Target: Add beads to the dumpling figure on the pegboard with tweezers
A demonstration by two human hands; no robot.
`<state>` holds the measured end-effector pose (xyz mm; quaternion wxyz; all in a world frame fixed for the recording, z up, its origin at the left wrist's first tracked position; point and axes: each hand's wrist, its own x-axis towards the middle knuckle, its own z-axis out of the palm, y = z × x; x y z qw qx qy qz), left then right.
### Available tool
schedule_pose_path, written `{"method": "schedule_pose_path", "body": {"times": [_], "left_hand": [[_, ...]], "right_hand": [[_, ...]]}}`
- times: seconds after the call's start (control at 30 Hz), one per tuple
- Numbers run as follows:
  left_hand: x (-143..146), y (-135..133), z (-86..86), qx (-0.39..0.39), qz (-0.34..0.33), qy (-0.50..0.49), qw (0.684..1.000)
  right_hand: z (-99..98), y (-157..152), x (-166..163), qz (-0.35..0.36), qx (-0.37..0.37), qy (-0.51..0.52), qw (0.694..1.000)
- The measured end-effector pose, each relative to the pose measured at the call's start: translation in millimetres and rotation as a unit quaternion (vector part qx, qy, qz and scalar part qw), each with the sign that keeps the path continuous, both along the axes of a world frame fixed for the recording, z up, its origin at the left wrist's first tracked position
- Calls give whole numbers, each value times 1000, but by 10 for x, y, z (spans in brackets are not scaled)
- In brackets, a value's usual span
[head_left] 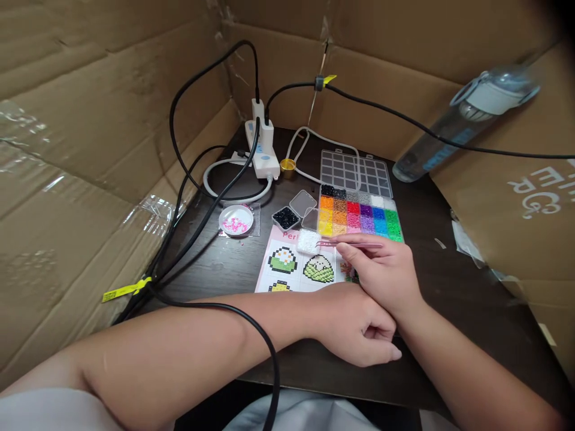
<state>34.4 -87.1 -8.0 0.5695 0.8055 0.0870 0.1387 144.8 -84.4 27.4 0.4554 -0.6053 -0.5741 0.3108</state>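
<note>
My right hand (386, 272) pinches a pair of pink tweezers (359, 243). Their tips are at a small clear box of white beads (309, 242), which lies on the pattern sheet (267, 281). Whether a bead sits between the tips is too small to tell. Curled into a loose fist, my left hand (357, 326) rests under my right wrist, with nothing visible in it. Behind the tweezers is a compartment case of coloured beads (354, 211). An open small box of black beads (286, 218) stands to its left.
A white dish (236, 221) with pink and white beads sits on a clear pegboard (256, 222). Behind are a power strip (265, 158) and a gold cup (288, 168). Black cables (215, 206) cross the left side and my left forearm. A bottle (462, 129) leans against cardboard walls.
</note>
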Motion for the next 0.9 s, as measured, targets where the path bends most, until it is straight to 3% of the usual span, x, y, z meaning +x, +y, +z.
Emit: {"method": "schedule_pose_path", "body": {"times": [0.4,0.9], "left_hand": [[-9,-10,34,9,9,21,1000],[-9,-12,54,2,8,35,999]], "right_hand": [[-34,-3,24,16,-15,9,1000],[-36,-8,10,-16,-11,5,1000]]}}
